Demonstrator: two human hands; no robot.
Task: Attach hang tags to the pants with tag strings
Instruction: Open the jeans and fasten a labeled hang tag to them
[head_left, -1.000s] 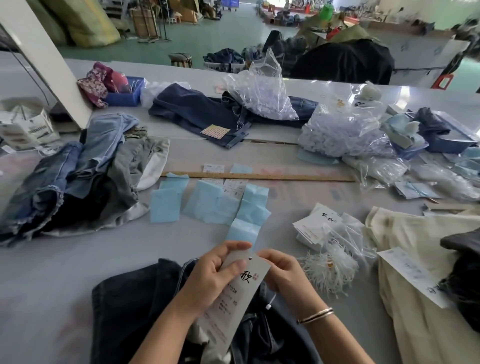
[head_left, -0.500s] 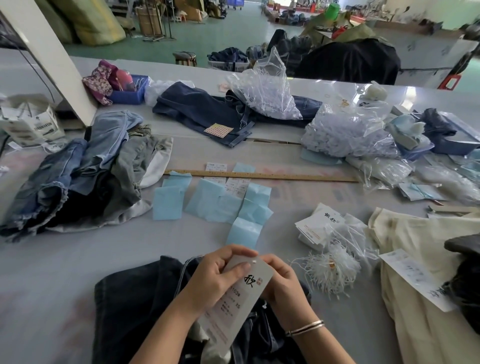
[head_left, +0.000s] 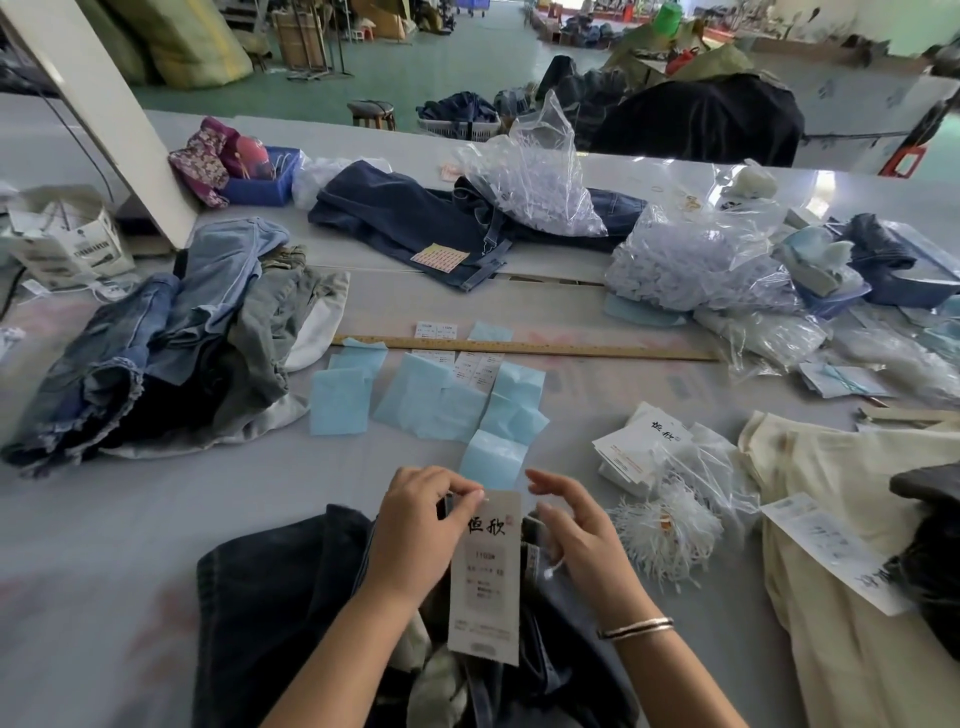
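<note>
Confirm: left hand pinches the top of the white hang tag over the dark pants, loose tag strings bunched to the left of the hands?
Not quite. The head view shows the tag strings bunched to the right of the hands. The rest holds: the left hand pinches the top of the white hang tag over the dark pants.

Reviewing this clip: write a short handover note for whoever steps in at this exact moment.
Left hand pinches the top of the hang tag over the dark pants.
Right hand is beside the tag, fingers loosely curled; a tag string hangs by it, grip unclear.
Spare strings and a tag stack lie to the right.
Tag not visibly fastened. Left: secure it, then tag further pants.
</note>
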